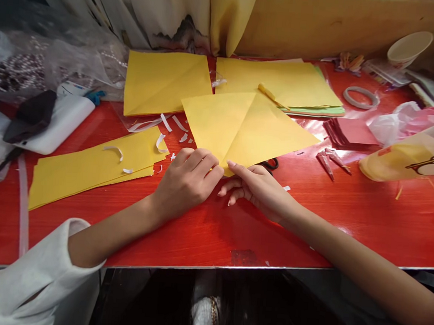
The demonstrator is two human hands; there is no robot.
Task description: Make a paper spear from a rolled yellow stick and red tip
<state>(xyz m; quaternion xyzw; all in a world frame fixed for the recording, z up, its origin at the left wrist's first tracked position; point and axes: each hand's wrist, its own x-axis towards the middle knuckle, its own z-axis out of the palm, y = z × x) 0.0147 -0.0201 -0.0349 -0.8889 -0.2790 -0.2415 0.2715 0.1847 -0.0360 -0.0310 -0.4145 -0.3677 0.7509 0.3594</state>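
Observation:
A square sheet of yellow paper (246,127) with a diagonal crease lies turned cornerwise, its near corner between my two hands. My left hand (189,180) has its fingers curled over the left side of that corner. With thumb and index finger, my right hand (262,188) pinches the same corner from the right, the other fingers bent below it. Part of a black scissors handle (271,163) shows beside my right hand under the sheet's edge. Left of my hands lie long yellow paper strips (96,165) with white scraps on top.
Behind are a yellow paper stack (166,83) and another yellow stack (261,76) with a yellow pen (273,96) on it. At right are a tape roll (361,97), dark red paper squares (350,133), a plastic cup (390,158) and a white paper cup (410,49). A white device (57,122) sits left.

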